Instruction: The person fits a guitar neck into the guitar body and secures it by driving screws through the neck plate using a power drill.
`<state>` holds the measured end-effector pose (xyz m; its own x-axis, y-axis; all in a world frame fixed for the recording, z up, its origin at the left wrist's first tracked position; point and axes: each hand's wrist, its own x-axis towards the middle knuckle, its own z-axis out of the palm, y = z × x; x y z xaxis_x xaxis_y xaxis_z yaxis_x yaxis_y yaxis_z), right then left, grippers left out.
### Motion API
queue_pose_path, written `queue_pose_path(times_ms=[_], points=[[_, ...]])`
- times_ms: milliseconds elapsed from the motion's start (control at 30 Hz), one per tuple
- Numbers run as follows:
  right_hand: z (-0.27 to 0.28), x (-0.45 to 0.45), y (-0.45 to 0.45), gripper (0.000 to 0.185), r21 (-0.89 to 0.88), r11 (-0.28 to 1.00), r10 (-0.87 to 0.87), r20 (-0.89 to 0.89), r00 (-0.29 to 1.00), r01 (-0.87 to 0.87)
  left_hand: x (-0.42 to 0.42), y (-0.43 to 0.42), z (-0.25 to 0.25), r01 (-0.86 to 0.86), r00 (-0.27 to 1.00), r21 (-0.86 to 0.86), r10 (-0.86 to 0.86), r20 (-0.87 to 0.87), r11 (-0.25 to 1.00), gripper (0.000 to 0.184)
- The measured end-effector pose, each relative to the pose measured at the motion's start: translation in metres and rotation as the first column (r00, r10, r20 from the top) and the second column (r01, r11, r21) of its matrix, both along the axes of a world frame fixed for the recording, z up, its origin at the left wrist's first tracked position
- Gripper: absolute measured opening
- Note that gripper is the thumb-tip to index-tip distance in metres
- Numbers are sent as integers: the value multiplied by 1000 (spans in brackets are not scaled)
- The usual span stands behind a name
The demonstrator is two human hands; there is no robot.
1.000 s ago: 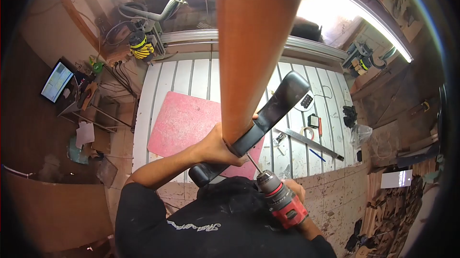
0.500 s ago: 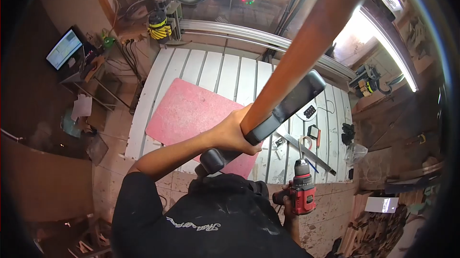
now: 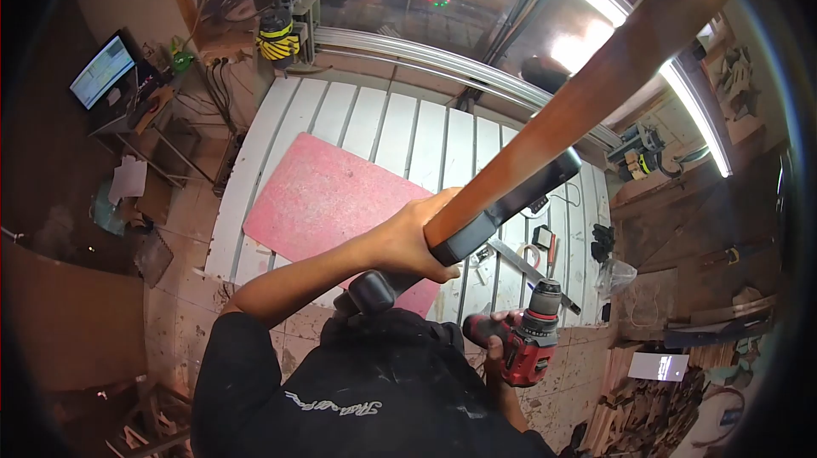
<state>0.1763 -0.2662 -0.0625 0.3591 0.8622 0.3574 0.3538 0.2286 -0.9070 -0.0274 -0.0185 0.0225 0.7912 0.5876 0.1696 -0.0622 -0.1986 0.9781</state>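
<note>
My left hand (image 3: pixel 417 237) is closed around the lower end of a long brown wooden bar (image 3: pixel 553 122), which slants up to the right close to the camera. Along the bar's underside runs a black piece (image 3: pixel 532 190), and a black rounded block (image 3: pixel 372 291) shows below my wrist; how these join is hidden. Low on the right, my right hand (image 3: pixel 495 352) grips a red and black cordless drill (image 3: pixel 528 347), its chuck pointing up and away. Under my left arm, a pink board (image 3: pixel 328 194) lies on the white slatted table (image 3: pixel 430 134).
On the table's right side lie a metal straightedge (image 3: pixel 515 260), a small black box (image 3: pixel 542 237), a red pen-like stick (image 3: pixel 552 249) and a clear plastic bag (image 3: pixel 614 277). A metal rail (image 3: pixel 425 52) spans the back. Wood offcuts (image 3: pixel 630 411) are piled at lower right.
The drill has shifted left and tilted, its chuck now leaning right. The upper end of the wooden bar has swung right and lower in view. My left hand keeps its grip.
</note>
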Motion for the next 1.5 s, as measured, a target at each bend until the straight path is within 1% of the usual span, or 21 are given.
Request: queue_pose_path(times_ms=[233,267,367,400,467,500,533,600,700,800,900,933,1000,1100,1133,1200,1233,1300,1333,1433,1500], points=[[33,-10,48,51,353,909,179,149,972,-222,0,2,-10,-72,997,37,71,31,997,82],[27,-4,39,55,184,946,290,-103,951,-268,-2,3,-12,-63,998,11,63,1,998,85],[6,5,60,73,477,683,701,-215,680,-553,-2,5,-6,-46,999,-27,46,-2,999,93],[10,5,46,72,224,792,609,-332,720,-568,-2,5,-4,-49,998,-46,50,30,998,97],[24,2,45,72,-203,873,436,-83,896,-444,-1,7,-8,-53,998,-11,54,30,999,100],[37,-2,46,72,-395,849,408,71,910,-350,-1,8,-10,-62,998,21,61,33,998,103],[58,-15,66,53,-134,858,447,-282,849,-496,-2,7,-9,-65,997,25,64,33,998,103],[66,-18,79,50,166,836,515,-568,642,-523,-2,7,-5,-68,997,26,68,26,997,102],[77,-18,82,98,-92,793,499,-466,730,-602,-4,6,-1,-44,999,-69,42,-26,997,103],[104,-30,84,104,-456,760,250,-452,856,-463,-2,6,-9,-48,999,-80,50,16,996,97],[101,-28,83,102,-426,727,371,-417,830,-539,-3,8,-16,-57,998,-47,56,-30,997,84],[96,-29,83,99,-529,730,369,-228,901,-432,-4,8,-16,-59,997,-36,57,-50,998,81],[80,-24,83,97,-610,731,366,-30,930,-307,-5,10,-13,5,996,-41,-9,-93,999,103],[60,-12,82,96,-421,828,527,365,767,-369,-6,10,-13,27,995,-29,-30,-100,999,110],[57,-10,78,96,-441,779,548,133,826,-446,-6,10,-12,25,995,-25,-28,-98,999,110],[75,-19,82,97,-436,729,537,-114,836,-528,-8,8,-6,26,996,-27,-28,-89,999,106],[90,-26,82,95,-374,721,388,-481,787,-584,-9,7,-4,27,996,-29,-30,-89,999,105],[81,-24,75,92,-291,740,180,-783,595,-607,-11,6,-2,48,998,-114,-53,-43,992,99],[47,-7,67,88,-253,825,438,-277,855,-505,-12,6,3,29,998,-68,-33,-52,997,98],[23,14,45,76,-226,890,451,309,838,-395,-13,8,-3,-61,998,100,58,32,993,103],[-2,29,21,68,-196,849,425,-295,856,-490,-16,9,-6,-30,999,87,28,15,996,104]])
